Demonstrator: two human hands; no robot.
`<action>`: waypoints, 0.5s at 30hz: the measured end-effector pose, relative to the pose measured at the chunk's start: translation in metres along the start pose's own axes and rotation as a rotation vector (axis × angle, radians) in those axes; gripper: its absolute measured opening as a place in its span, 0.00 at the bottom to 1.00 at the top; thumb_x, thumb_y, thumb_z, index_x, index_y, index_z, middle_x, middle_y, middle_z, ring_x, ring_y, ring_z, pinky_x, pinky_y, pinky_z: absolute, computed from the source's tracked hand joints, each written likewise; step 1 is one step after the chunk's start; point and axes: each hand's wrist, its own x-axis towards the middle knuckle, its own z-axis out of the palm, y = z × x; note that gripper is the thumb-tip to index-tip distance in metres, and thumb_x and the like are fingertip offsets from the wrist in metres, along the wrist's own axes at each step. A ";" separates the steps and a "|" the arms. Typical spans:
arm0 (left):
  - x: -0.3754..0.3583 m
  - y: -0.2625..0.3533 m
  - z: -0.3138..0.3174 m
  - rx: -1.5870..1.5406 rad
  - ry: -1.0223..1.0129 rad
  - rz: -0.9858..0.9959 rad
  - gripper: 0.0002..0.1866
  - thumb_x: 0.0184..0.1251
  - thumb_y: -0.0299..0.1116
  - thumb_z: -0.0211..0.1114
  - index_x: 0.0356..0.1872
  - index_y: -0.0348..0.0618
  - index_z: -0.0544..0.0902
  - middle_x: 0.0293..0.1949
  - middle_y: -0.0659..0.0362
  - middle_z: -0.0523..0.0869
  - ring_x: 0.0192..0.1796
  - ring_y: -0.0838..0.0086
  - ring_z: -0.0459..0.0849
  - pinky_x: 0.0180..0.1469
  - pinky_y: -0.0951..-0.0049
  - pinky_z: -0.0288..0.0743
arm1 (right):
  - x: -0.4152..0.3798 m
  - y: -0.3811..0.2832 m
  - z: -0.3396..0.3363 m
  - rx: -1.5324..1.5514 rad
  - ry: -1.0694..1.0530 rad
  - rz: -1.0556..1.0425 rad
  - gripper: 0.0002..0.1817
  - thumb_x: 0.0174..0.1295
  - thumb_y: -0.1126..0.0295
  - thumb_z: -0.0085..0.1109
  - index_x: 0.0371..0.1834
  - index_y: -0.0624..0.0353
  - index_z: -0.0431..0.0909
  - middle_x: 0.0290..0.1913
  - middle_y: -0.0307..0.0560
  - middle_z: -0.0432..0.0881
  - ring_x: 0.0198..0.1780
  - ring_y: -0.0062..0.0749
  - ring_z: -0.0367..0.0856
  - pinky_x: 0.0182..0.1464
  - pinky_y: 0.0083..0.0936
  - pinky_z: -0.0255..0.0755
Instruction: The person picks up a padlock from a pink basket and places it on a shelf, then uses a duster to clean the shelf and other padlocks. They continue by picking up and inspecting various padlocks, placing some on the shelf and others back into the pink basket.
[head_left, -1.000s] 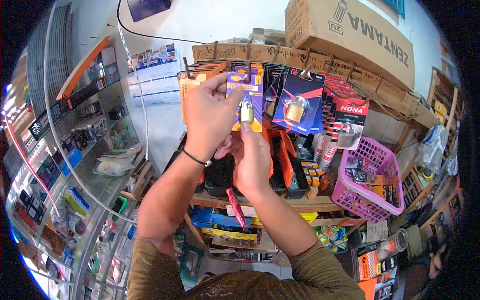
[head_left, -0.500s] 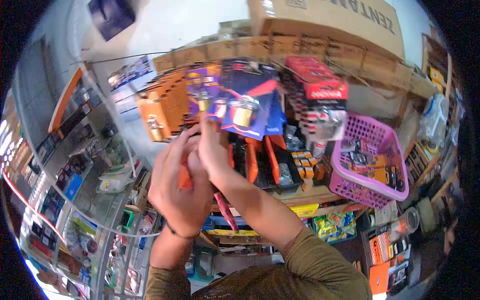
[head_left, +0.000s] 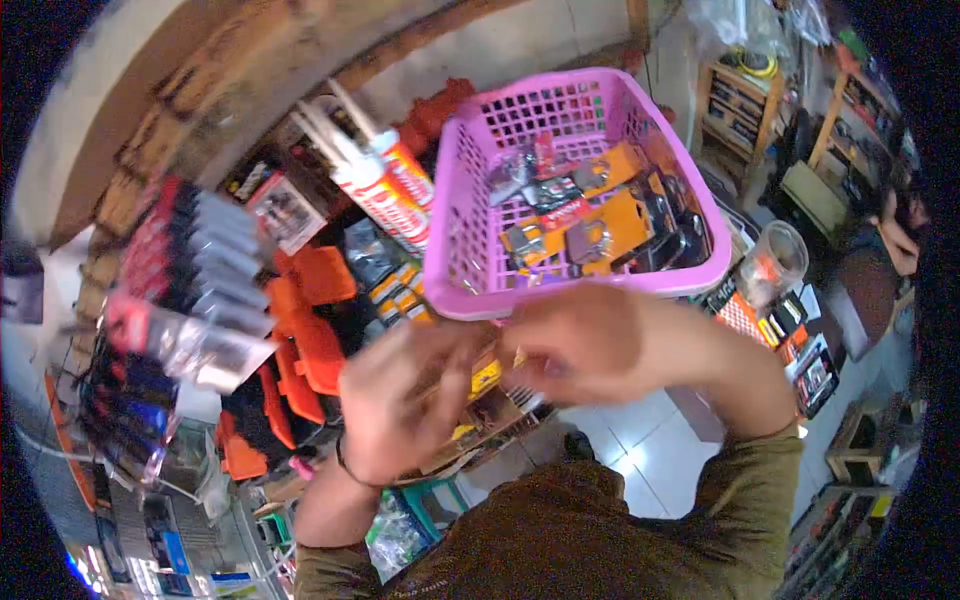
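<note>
A pink plastic basket (head_left: 440, 240) holds several carded packages with orange and black backing, among them an orange card (head_left: 625, 225). My right hand (head_left: 575, 340) is in front of the basket's near rim, its fingers curled in. Whatever they may hold is hidden and blurred. Close by on the left, my left hand (head_left: 405, 395) points its fingers toward the right one; motion smears them, so their grip does not show. Small orange-and-white boxes (head_left: 395, 295) sit just beyond my left hand.
Orange bins (head_left: 305, 350) stand left of my hands, below hanging packs with clear fronts (head_left: 225, 265). White-and-red sealant tubes (head_left: 385, 195) lean left of the basket. A clear round tub (head_left: 775, 262) stands at the right. Part of another person (head_left: 897, 235) shows at the far right.
The view has swung right, bringing the basket to the centre and the hanging packs to the left. My hands, pressed together before, are now slightly apart in front of the basket.
</note>
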 end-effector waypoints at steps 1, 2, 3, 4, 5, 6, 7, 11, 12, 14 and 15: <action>0.018 -0.002 0.017 -0.008 -0.088 -0.174 0.06 0.48 0.23 0.61 0.30 0.36 0.78 0.27 0.52 0.81 0.28 0.63 0.81 0.28 0.72 0.73 | -0.004 0.018 -0.017 -0.068 0.053 0.012 0.06 0.52 0.70 0.52 0.26 0.61 0.72 0.25 0.53 0.75 0.29 0.46 0.75 0.31 0.34 0.67; 0.035 -0.006 0.031 -0.008 -0.172 -0.349 0.07 0.50 0.24 0.60 0.32 0.36 0.78 0.27 0.51 0.81 0.29 0.61 0.81 0.30 0.70 0.73 | -0.005 0.035 -0.031 -0.139 0.102 0.019 0.06 0.51 0.70 0.52 0.24 0.62 0.72 0.24 0.53 0.75 0.27 0.46 0.75 0.30 0.34 0.66; 0.048 -0.019 0.045 -0.050 -0.264 -0.299 0.08 0.51 0.25 0.60 0.34 0.36 0.78 0.28 0.52 0.81 0.30 0.66 0.81 0.32 0.72 0.74 | -0.004 0.051 -0.045 -0.160 0.075 0.050 0.06 0.50 0.71 0.52 0.24 0.62 0.72 0.23 0.53 0.75 0.27 0.46 0.74 0.29 0.34 0.66; 0.060 -0.039 0.061 -0.093 -0.357 -0.248 0.09 0.53 0.26 0.60 0.36 0.36 0.78 0.29 0.53 0.82 0.30 0.71 0.81 0.34 0.75 0.74 | -0.002 0.065 -0.057 -0.181 0.051 0.081 0.06 0.50 0.71 0.52 0.23 0.62 0.72 0.23 0.54 0.74 0.27 0.47 0.74 0.29 0.35 0.66; 0.070 -0.062 0.077 -0.231 -0.515 -0.185 0.12 0.52 0.28 0.61 0.39 0.37 0.77 0.32 0.53 0.82 0.33 0.72 0.81 0.37 0.73 0.74 | 0.001 0.076 -0.067 -0.237 -0.017 0.100 0.05 0.49 0.72 0.51 0.24 0.62 0.72 0.22 0.54 0.74 0.26 0.48 0.74 0.29 0.35 0.66; 0.079 -0.077 0.093 -0.238 -0.527 -0.203 0.12 0.52 0.28 0.61 0.39 0.37 0.77 0.32 0.53 0.82 0.33 0.72 0.81 0.37 0.73 0.74 | 0.004 0.087 -0.073 -0.216 -0.027 0.105 0.05 0.49 0.72 0.51 0.24 0.62 0.72 0.22 0.54 0.74 0.26 0.48 0.74 0.29 0.35 0.66; 0.084 -0.091 0.109 -0.276 -0.693 -0.152 0.13 0.50 0.30 0.62 0.37 0.38 0.77 0.31 0.51 0.81 0.34 0.64 0.81 0.37 0.68 0.74 | 0.007 0.097 -0.075 -0.298 -0.176 0.164 0.05 0.48 0.71 0.51 0.25 0.62 0.73 0.21 0.55 0.74 0.26 0.49 0.75 0.30 0.36 0.67; 0.081 -0.105 0.168 0.287 -1.316 -0.190 0.18 0.45 0.36 0.66 0.39 0.42 0.76 0.36 0.51 0.80 0.38 0.57 0.81 0.38 0.64 0.75 | 0.005 0.121 -0.066 -0.329 -0.363 0.120 0.08 0.48 0.69 0.50 0.26 0.62 0.75 0.22 0.56 0.76 0.27 0.50 0.77 0.31 0.39 0.70; 0.077 -0.110 0.172 0.279 -1.323 -0.199 0.18 0.45 0.36 0.66 0.39 0.42 0.76 0.36 0.51 0.80 0.38 0.57 0.81 0.38 0.64 0.75 | 0.001 0.128 -0.062 -0.194 -0.318 0.018 0.09 0.48 0.68 0.49 0.25 0.61 0.76 0.24 0.56 0.77 0.28 0.51 0.77 0.31 0.40 0.70; 0.067 -0.117 0.177 0.195 -1.210 0.191 0.24 0.42 0.37 0.69 0.43 0.44 0.74 0.37 0.53 0.80 0.41 0.58 0.80 0.39 0.64 0.76 | 0.004 0.117 -0.054 -0.205 -0.388 0.058 0.09 0.47 0.70 0.49 0.25 0.62 0.77 0.27 0.57 0.79 0.29 0.50 0.78 0.31 0.40 0.72; 0.078 -0.103 0.172 0.309 -1.322 0.087 0.25 0.40 0.35 0.69 0.43 0.44 0.74 0.38 0.53 0.80 0.43 0.60 0.80 0.39 0.64 0.77 | 0.009 0.095 -0.056 -0.386 -0.472 0.235 0.09 0.46 0.71 0.49 0.26 0.63 0.78 0.28 0.59 0.79 0.30 0.49 0.79 0.32 0.39 0.73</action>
